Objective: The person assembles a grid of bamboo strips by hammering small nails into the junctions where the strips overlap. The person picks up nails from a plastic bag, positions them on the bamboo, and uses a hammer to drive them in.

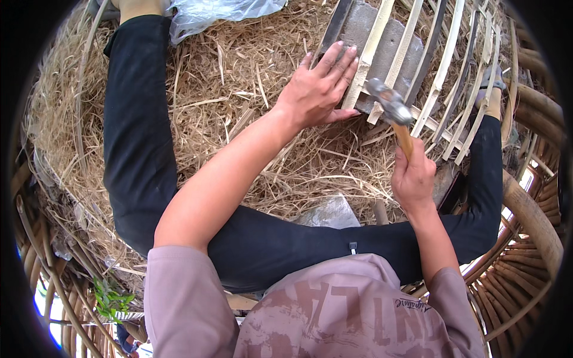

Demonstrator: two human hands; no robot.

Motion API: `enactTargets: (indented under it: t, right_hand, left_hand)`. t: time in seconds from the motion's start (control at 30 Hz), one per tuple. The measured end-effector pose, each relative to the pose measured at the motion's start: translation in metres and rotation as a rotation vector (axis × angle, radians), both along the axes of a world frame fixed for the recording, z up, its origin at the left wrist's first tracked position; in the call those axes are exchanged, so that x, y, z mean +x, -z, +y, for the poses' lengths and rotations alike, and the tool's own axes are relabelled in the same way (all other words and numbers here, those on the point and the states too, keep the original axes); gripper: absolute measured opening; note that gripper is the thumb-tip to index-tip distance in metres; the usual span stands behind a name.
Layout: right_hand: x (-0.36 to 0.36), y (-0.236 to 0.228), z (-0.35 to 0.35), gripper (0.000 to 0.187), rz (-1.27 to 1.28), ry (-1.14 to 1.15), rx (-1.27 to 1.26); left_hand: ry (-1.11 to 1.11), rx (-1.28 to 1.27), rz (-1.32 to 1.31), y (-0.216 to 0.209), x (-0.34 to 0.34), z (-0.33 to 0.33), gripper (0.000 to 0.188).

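Observation:
My right hand point(413, 179) is closed round the wooden handle of a hammer point(403, 134). Its metal head, slightly blurred, is above the near ends of several slats. These narrow slats, pale point(375, 45) and dark point(427, 53), look like split bamboo and lie side by side with gaps between. Under them a flat grey slab point(358, 27) shows through. My left hand point(319, 89) lies with fingers stretched out over the near end of the leftmost dark slat, its thumb reaching toward the neighbouring pale one. What is beneath that palm is hidden.
Dry shavings and thin strips point(209, 89) cover the ground between my outstretched legs. A clear plastic sheet point(221, 15) lies at the far left. A grey block point(331, 212) sits close to my lap. Curved bamboo poles point(531, 221) stand on the right, with more at the lower left beside a green plant point(110, 298).

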State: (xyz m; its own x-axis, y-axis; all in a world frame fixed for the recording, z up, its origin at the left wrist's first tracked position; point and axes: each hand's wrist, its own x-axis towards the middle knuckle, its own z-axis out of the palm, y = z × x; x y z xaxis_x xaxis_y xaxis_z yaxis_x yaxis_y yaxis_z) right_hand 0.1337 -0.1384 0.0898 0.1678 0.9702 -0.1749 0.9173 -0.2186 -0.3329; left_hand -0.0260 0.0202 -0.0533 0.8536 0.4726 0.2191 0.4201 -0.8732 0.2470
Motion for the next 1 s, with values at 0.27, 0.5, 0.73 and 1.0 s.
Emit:
enactTargets:
  t: [0.27, 0.5, 0.73, 1.0]
  right_hand:
    - [-0.001, -0.002, -0.002, 0.012, -0.007, 0.048, 0.054]
    - [0.001, 0.006, -0.005, 0.016, 0.001, 0.000, 0.161]
    - [-0.002, 0.001, 0.003, 0.013, -0.117, -0.001, -0.157]
    - [-0.001, 0.006, -0.003, 0.013, 0.010, 0.013, -0.044]
  left_hand:
    - [-0.001, 0.013, -0.026, 0.001, 0.001, -0.001, 0.087]
    - [-0.005, 0.035, -0.038, 0.001, 0.001, 0.000, 0.087]
    - [0.010, 0.001, -0.042, 0.004, -0.001, -0.005, 0.089]
    - [-0.004, 0.047, -0.018, 0.005, 0.001, -0.004, 0.089]
